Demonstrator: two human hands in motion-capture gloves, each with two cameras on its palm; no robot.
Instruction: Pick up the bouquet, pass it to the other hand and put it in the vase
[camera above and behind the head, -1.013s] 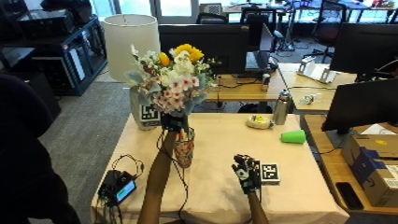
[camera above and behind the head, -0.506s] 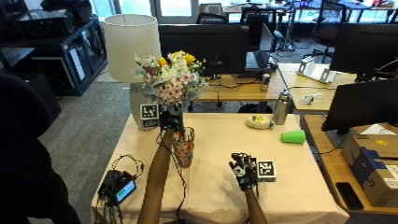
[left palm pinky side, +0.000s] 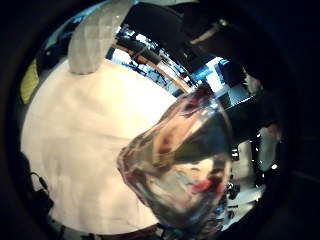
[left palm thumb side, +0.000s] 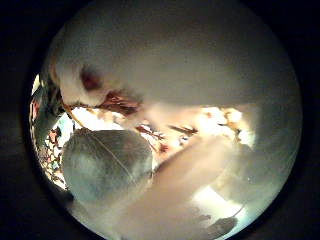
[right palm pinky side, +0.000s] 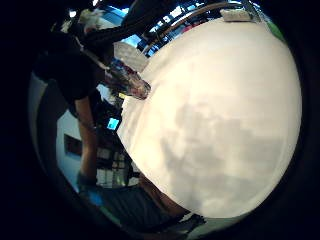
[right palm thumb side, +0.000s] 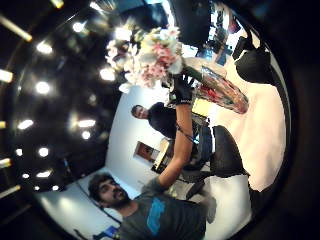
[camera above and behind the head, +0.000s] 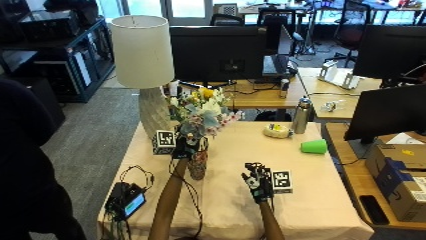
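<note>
Outside view first: the left hand (camera above and behind the head: 184, 148), in its black glove, grips the stems of the bouquet of white, yellow and pink flowers with pale blue-green leaves (camera above and behind the head: 202, 115) just above the mouth of the patterned glass vase (camera above and behind the head: 197, 164), which stands on the cream-covered table (camera above and behind the head: 319, 195) in front of the lamp with a tall off-white shade and a textured pale base (camera above and behind the head: 142, 55). The stems appear to be entering the vase, though I cannot tell how deep they sit. The right hand (camera above and behind the head: 257, 180) hovers over the cloth well apart from the vase, fingers spread and holding nothing.

The main risk, in my judgement, is tipping. The vase looks narrow and the flower head is broad and top-heavy; if the hand lets go before the stems reach the bottom, or with the bunch leaning, the whole thing could topple toward the table edge or the black device with a lit screen (camera above and behind the head: 128, 198) close by. A stem catching the rim could also drag the vase sideways as the hand comes away. With the right hand this far off, nothing steadies the glass.
</note>
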